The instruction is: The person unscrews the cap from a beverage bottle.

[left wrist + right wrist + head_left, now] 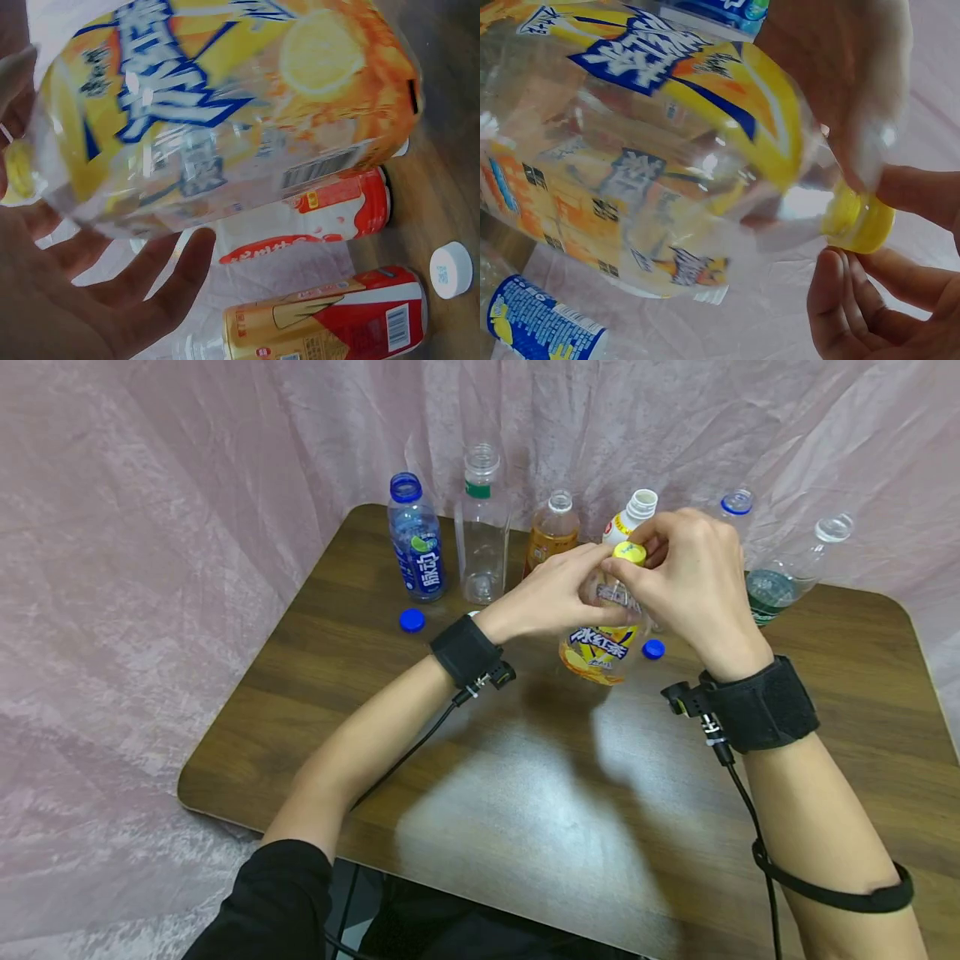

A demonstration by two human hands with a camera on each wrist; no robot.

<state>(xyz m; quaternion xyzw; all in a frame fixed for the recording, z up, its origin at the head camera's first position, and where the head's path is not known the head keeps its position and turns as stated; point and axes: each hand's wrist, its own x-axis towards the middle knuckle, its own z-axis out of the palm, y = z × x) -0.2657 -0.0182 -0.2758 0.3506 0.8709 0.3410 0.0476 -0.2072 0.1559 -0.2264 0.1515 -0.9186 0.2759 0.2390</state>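
A clear plastic bottle (596, 652) with a yellow and blue iced-tea label stands upright over the table, its yellow cap (628, 553) on the neck. My left hand (551, 592) grips the bottle's upper part; in the left wrist view its fingers (176, 289) bend along the side. Thumb and fingers of my right hand (693, 581) pinch the cap, which shows at the bottle mouth in the right wrist view. The label hides part of the bottle's inside. No liquid is visible in it.
Uncapped bottles stand along the back: a blue one (420, 547), a tall clear one (482, 539), an amber-labelled one (553, 537), a white one (637, 510) and a green-labelled one (780, 585). Blue caps (412, 620) and a white cap (451, 270) lie on the wooden table (300, 718).
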